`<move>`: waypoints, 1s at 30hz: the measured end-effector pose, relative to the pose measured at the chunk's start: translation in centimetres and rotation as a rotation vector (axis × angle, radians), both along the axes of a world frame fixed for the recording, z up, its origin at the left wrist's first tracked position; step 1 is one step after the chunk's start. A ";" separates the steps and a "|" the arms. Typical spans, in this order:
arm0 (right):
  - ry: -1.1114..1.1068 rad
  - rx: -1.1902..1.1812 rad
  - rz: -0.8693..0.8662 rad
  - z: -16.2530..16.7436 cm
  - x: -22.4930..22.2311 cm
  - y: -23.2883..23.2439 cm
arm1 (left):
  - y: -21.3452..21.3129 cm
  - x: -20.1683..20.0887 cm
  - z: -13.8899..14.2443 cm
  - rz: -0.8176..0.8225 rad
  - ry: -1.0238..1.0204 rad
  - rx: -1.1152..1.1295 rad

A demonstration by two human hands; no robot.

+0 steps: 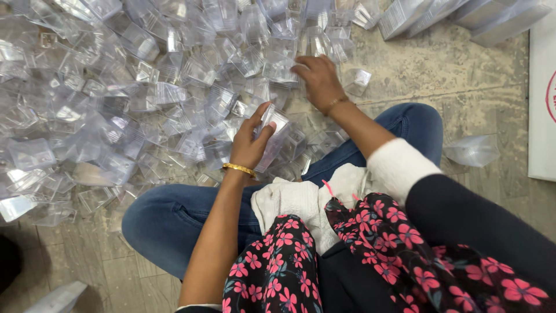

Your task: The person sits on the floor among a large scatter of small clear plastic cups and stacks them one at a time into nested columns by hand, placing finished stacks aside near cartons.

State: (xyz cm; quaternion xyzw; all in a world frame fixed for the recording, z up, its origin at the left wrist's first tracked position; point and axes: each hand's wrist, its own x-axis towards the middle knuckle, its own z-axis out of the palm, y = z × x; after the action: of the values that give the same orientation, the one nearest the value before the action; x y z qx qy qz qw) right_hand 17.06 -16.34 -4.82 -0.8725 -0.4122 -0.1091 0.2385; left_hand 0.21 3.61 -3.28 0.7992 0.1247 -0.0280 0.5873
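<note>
I sit cross-legged on a stone floor before a big heap of small clear plastic boxes (116, 98). My left hand (250, 142), with a gold bangle at the wrist, grips a stack of nested clear boxes (275, 134), tilted toward the upper right. My right hand (318, 81) reaches farther out, palm down, its fingers on a clear box (281, 71) at the edge of the heap. Whether that box is gripped or only touched is unclear.
Rows of stacked clear boxes (463, 14) lie at the top right. One loose clear box (474, 150) rests on the floor by my right knee. A white sheet (543, 93) lies at the right edge. My jeans and floral garment fill the foreground.
</note>
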 end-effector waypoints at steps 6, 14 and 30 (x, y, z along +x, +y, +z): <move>-0.127 -0.072 0.137 0.8 2.1 0.9 | 0.1 0.0 -0.5 0.005 -0.030 -0.042; 0.283 0.167 -0.052 1.3 0.5 -3.2 | 0.0 0.4 -0.3 -0.027 -0.050 -0.016; 0.374 0.047 -0.420 1.0 -2.1 -9.9 | 0.4 0.8 -0.1 -0.035 -0.062 -0.001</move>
State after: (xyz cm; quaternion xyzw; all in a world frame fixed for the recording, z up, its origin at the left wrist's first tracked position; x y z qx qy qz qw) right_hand 14.96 -26.26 -3.82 -0.9380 -0.1687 -0.0028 0.3027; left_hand 1.03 4.00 -3.34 0.8013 0.0926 -0.0137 0.5908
